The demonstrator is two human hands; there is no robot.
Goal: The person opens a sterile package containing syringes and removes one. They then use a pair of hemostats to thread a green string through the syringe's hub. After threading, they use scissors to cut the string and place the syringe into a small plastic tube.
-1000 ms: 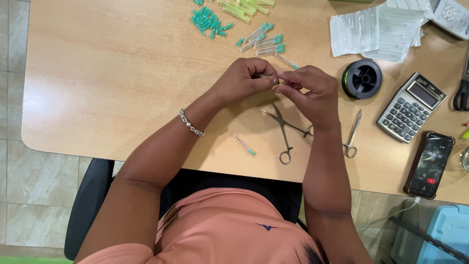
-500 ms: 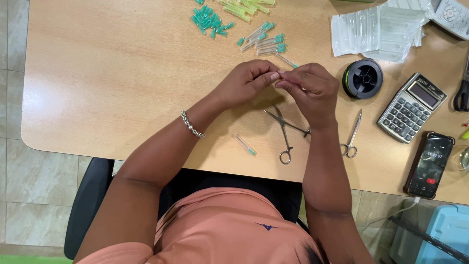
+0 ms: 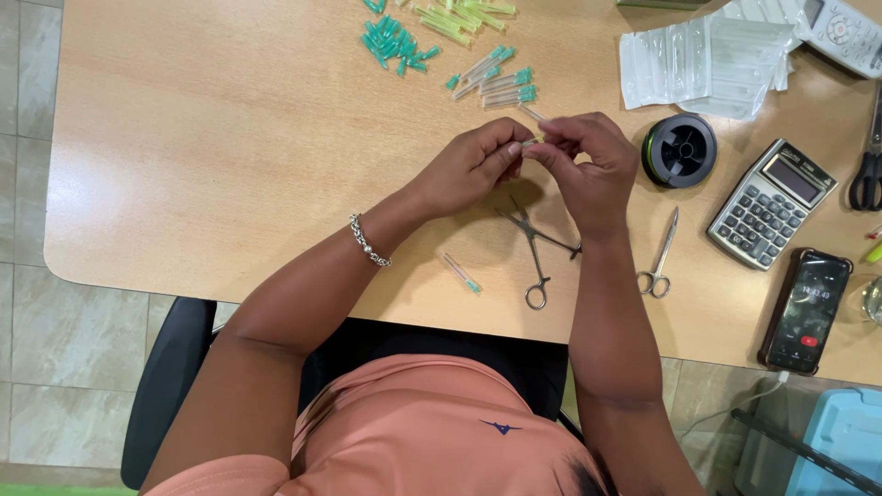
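Your left hand (image 3: pixel 473 165) and right hand (image 3: pixel 588 165) meet fingertip to fingertip, both pinched shut on one small capped needle (image 3: pixel 531 141), held above the middle of the desk (image 3: pixel 230 165). Just below your hands lie forceps (image 3: pixel 537 248) and small scissors (image 3: pixel 660 262); more green-capped needles (image 3: pixel 501 83) sit toward the far edge.
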